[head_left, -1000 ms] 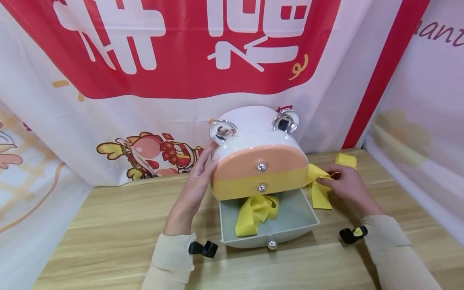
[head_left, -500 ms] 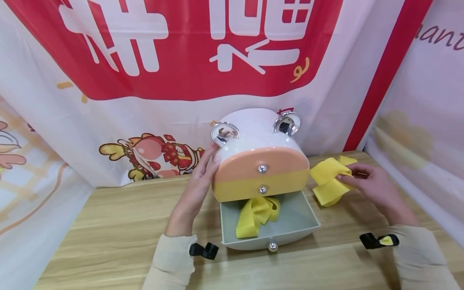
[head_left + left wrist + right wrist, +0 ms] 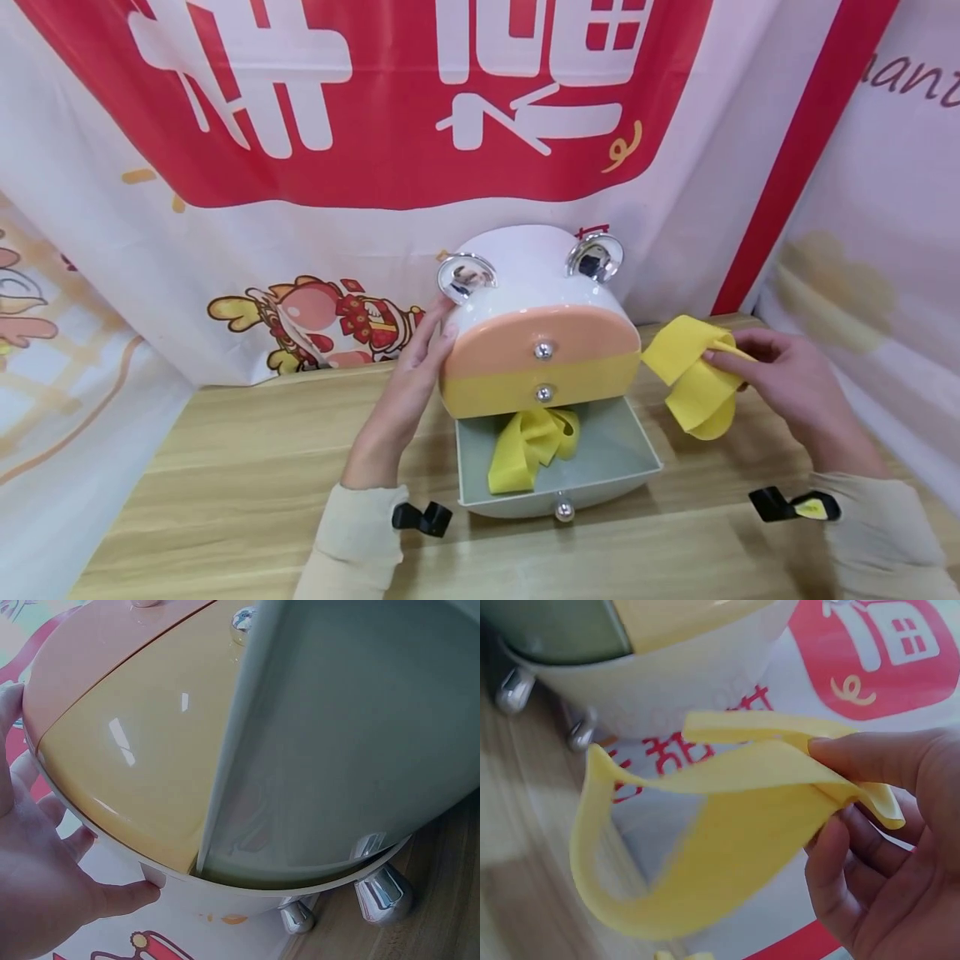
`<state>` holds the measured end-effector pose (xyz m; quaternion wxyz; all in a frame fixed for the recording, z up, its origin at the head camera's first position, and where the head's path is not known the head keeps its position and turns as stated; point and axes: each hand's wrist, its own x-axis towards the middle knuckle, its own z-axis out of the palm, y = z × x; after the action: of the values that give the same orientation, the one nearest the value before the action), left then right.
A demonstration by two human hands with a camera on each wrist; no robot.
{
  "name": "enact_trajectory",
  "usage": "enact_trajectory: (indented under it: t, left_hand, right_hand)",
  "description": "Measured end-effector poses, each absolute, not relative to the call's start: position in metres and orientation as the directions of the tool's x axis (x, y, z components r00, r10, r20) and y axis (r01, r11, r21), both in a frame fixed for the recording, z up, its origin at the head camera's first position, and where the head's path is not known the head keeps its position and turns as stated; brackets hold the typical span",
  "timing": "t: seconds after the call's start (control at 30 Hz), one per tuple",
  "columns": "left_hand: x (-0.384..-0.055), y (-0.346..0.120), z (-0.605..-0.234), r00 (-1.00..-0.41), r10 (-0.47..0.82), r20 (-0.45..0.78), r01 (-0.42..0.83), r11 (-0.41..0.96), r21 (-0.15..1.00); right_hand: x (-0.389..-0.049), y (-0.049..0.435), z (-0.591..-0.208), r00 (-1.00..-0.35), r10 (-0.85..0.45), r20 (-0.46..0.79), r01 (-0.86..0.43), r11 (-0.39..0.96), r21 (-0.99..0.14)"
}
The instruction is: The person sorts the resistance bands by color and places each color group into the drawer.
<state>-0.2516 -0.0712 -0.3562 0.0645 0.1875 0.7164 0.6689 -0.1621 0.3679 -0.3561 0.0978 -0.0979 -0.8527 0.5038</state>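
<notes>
A white storage box point(image 3: 525, 271) with two silver mirror-like ears and drawers in orange, yellow and grey-green stands on the table. Its bottom drawer point(image 3: 611, 433) is pulled out, with a crumpled yellow ribbon point(image 3: 517, 462) lying inside. My left hand point(image 3: 408, 375) rests against the box's left side, fingers extended along it; in the left wrist view the thumb point(image 3: 127, 898) lies against the white shell. To the right of the box, my right hand point(image 3: 787, 383) pinches a second yellow ribbon point(image 3: 693, 367), which hangs in loose loops, as the right wrist view shows.
The wooden table point(image 3: 277, 483) extends in front and to the left. A printed cloth point(image 3: 390, 167) with red and white patterns hangs right behind the box. Silver feet point(image 3: 384, 894) lift the box off the table.
My right hand has moved right, away from the box's side, drawing the second yellow ribbon along with it. The left hand stays at the box.
</notes>
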Motion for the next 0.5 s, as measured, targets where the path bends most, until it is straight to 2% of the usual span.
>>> enact_trajectory:
  t: [0.13,0.4,0.5]
  left_hand:
    - [-0.252,-0.071,-0.357,-0.918,0.360,0.165,0.186,0.026,0.982]
    - [-0.253,-0.071,-0.353,-0.920,0.355,0.168,0.193,0.036,0.981]
    - [-0.254,-0.072,-0.352,-0.922,0.350,0.166,0.195,0.051,0.979]
  right_hand:
    - [-0.158,0.364,-0.346,-0.958,0.279,0.061,0.055,0.391,-0.919]
    - [-0.150,0.346,-0.326,-0.949,0.284,0.137,-0.097,0.148,-0.984]
    - [-0.147,0.336,-0.321,-0.951,0.268,0.156,-0.105,0.195,-0.975]
